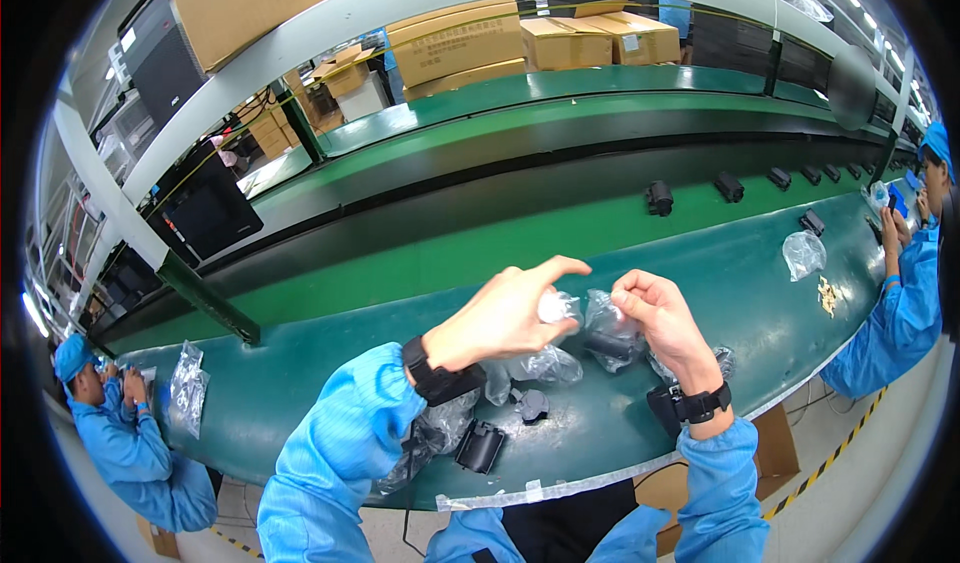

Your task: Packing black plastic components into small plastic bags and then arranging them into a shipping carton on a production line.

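My left hand [498, 315] is over the middle of the table, index finger stretched out. A small whitish thing in clear plastic [560, 308] sits between its thumb and fingers. My right hand [662, 320] pinches the top of a clear plastic bag [610, 323] with a dark part inside. Below my hands lie another crumpled clear bag [548, 365], a grey round part [531, 405] and a black box-like part [481, 447]. Another black part [663, 408] lies under my right wrist, partly hidden. Wrapped dark parts [432, 438] lie beside my left wrist.
Several black parts [729, 187] stand in a row on the green belt [450, 248] beyond the table. A plastic bag [804, 255] and small yellowish pieces [827, 297] lie at right. Co-workers in blue [890, 333] sit at both sides. A grey post [205, 298] rises at left.
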A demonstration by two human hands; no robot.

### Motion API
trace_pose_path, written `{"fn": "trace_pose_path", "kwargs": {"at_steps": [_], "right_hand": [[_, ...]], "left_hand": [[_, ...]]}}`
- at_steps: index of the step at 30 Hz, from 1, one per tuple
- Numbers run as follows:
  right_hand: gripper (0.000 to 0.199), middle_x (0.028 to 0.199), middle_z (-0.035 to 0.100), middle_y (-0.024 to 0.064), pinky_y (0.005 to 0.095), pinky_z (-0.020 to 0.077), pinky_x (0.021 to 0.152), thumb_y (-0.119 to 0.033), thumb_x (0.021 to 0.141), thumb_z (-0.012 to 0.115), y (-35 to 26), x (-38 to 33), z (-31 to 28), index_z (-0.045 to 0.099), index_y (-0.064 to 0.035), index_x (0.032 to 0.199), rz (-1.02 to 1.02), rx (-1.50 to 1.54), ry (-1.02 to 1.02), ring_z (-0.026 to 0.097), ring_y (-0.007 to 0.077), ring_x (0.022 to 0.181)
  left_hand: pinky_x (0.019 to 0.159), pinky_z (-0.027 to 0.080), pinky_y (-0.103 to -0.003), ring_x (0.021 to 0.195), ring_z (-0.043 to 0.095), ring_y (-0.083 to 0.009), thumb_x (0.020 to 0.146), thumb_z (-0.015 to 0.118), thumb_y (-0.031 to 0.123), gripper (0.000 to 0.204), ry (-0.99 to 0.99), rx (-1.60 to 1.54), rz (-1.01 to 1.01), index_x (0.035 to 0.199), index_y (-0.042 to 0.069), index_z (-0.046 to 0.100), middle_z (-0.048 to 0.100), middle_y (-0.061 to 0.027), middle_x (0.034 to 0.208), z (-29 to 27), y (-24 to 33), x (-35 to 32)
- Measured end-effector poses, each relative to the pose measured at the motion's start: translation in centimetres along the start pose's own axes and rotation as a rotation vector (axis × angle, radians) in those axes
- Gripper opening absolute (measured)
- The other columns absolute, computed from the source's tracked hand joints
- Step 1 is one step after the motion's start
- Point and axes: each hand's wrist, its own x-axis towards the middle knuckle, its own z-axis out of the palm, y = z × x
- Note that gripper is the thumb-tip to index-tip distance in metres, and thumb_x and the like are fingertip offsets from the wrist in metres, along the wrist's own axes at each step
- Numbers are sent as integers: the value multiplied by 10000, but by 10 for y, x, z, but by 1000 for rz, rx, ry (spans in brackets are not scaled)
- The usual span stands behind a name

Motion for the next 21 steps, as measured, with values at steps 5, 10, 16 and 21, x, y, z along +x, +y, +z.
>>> {"fn": "trace_pose_path", "kwargs": {"at_steps": [5,10,16,21], "right_hand": [[100,852,644,-19,212,464,711,-109,974,653,-11,-6,9,660,-13,946,-90,-153,-82,576,55,788],[162,884,681,104,288,508,714,-142,864,755,-27,-35,-24,679,-22,941,-261,-785,260,657,191,818],[227,778,574,120,455,482,813,-186,715,778,1,-88,-24,658,-37,839,-330,-1570,196,597,318,816],[103,882,685,93,345,523,751,-122,903,652,-2,-80,-46,632,-34,853,-40,-470,266,657,200,792]], "left_hand": [[671,547,-354,742,704,-320,834,777,175,172,-101,155,-78,903,22,741,708,-175,797,9,-4,4],[695,528,-321,737,675,-230,861,761,167,185,37,19,-58,934,3,717,698,-141,820,-1,7,7],[679,466,-278,731,550,-126,859,666,108,139,128,-95,-166,893,10,574,587,-68,771,-10,12,11],[566,419,-291,603,490,-114,703,664,85,202,47,-29,-89,847,16,540,494,-62,639,-7,24,9]]}}
